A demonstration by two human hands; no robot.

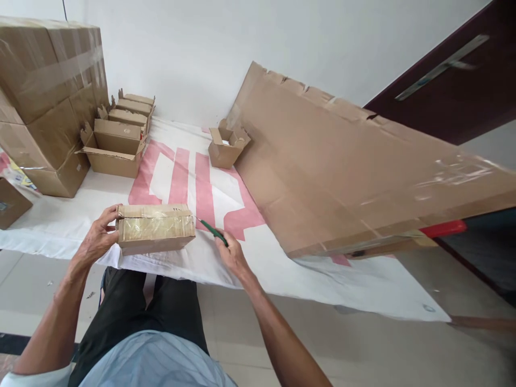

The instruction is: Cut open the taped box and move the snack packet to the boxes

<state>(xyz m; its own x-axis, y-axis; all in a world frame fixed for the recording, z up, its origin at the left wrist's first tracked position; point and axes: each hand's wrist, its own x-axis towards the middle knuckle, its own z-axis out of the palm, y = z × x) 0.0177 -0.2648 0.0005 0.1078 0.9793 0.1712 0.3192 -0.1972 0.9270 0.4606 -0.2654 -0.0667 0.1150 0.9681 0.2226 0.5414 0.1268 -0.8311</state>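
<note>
A small taped cardboard box [155,228] sits low in the middle of the view, above my knees. My left hand [95,238] grips its left end, fingers curled round the edge. My right hand [230,252] is closed on a green-handled cutter [213,231], whose tip touches the box's right end. Both rest over a white and pink sheet [189,183] spread on the floor.
Several open small cartons [116,141] stand at the back left beside a stack of big taped boxes [44,91]. Another open carton [226,145] sits mid-sheet. A large flattened cardboard sheet [346,166] leans at the right, before a dark door [455,80].
</note>
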